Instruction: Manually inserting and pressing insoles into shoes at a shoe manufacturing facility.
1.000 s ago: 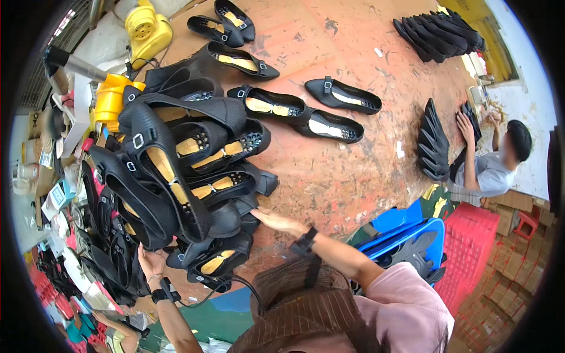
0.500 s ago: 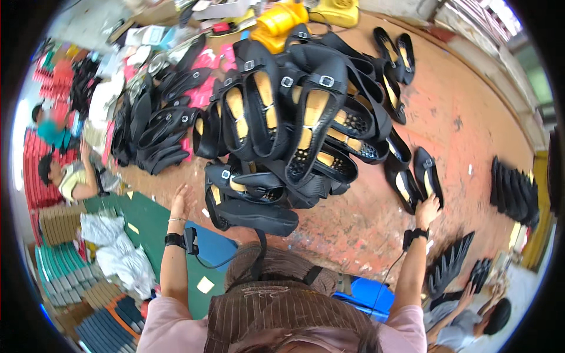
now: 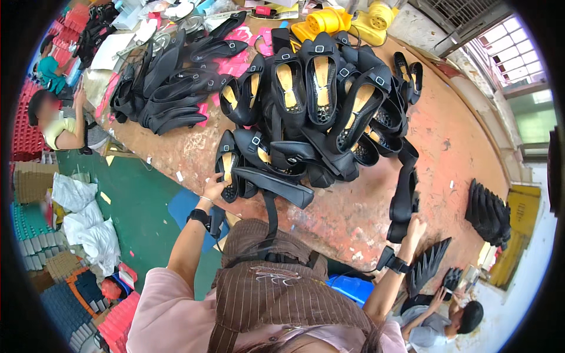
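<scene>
A heap of black flat shoes with square buckles and tan insoles (image 3: 321, 82) lies on the worn reddish table. My left hand (image 3: 214, 187) is at the heel of a black shoe (image 3: 228, 162) at the heap's near left corner, its fingers closed on the rim. To the right of the heap, my right hand (image 3: 415, 229) grips the near end of a black shoe (image 3: 402, 203) that lies on its side. Another shoe beside it is mostly hidden. Near my left hand, a shoe (image 3: 273, 184) rests on its side along the heap's front.
More black shoes (image 3: 170, 88) lie at the left on pink pieces. A pair (image 3: 408, 76) stands at the far right. Black shoe rows (image 3: 488, 213) line the right edge. Yellow machines (image 3: 329, 22) are at the back. Co-workers sit at left (image 3: 65, 126) and lower right (image 3: 438, 323).
My left hand, open before, has moved in to the near left shoe and closed on it. By my right hand, the shoes that were sole-down now lie tipped on their sides.
</scene>
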Available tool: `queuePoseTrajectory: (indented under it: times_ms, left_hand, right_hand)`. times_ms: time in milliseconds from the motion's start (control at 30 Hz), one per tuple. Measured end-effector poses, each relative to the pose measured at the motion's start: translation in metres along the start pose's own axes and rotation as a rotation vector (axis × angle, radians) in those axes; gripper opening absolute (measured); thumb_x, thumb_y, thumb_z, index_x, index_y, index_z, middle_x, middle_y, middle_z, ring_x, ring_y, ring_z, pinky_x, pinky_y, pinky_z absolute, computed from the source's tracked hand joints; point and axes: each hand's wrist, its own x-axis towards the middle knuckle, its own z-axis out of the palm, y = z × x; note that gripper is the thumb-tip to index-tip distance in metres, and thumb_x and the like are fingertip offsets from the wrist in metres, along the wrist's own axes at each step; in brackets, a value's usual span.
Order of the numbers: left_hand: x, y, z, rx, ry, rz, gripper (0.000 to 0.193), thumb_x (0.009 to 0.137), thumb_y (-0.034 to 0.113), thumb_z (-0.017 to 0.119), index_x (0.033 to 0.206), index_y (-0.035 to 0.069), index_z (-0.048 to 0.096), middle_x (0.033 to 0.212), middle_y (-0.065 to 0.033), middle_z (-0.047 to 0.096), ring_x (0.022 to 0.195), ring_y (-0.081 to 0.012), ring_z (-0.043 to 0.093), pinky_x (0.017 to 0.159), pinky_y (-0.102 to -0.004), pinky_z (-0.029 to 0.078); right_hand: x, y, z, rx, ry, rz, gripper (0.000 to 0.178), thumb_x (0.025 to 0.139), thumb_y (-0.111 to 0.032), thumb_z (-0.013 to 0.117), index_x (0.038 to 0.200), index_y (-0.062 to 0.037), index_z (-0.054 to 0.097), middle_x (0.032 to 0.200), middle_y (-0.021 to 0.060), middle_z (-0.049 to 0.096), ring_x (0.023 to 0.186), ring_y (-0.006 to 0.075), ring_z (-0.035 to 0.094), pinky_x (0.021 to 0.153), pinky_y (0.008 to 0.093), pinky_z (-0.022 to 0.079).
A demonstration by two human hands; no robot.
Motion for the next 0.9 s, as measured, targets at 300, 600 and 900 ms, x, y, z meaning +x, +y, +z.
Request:
queuePoseTrajectory:
  times_ms: [300,600,900]
  left_hand:
    - [-0.011,0.031,-0.041,0.045,-0.033,0.364,0.044,0.079,0.009,0.072,0.121,0.003,0.060,0.118,-0.0142,0.066,0.112,-0.0252,0.062,0.096,-0.0362,0.048]
    - [-0.267,0.236,-0.195,-1.067,-1.138,0.844,0.012,0.096,0.016,0.053,0.101,0.005,0.051,0.125,-0.0231,0.061,0.110,-0.0435,0.059,0.089,-0.0649,0.051]
    - [-0.314,0.306,-0.092,-1.200,-2.410,0.380,0.023,0.089,0.016,0.047,0.077,0.003,0.062,0.072,-0.0075,0.064,0.061,-0.0272,0.062,0.057,-0.0327,0.050]
  right_hand:
    - [-0.057,-0.219,0.074,0.149,0.111,-0.543,0.010,0.080,-0.003,0.072,0.081,-0.0009,0.062,0.069,-0.0027,0.056,0.064,0.0056,0.047,0.058,0.0225,0.040]
    - [-0.133,-0.265,0.200,-0.283,0.036,-0.856,0.022,0.081,-0.014,0.065,0.100,-0.0038,0.069,0.099,0.0158,0.069,0.100,0.0349,0.063,0.097,0.0464,0.046]
    - [-0.253,-0.099,0.081,-0.207,0.014,-0.396,0.022,0.081,-0.001,0.063,0.102,-0.0012,0.069,0.097,0.0172,0.068,0.095,0.0356,0.065,0.084,0.0397,0.051]
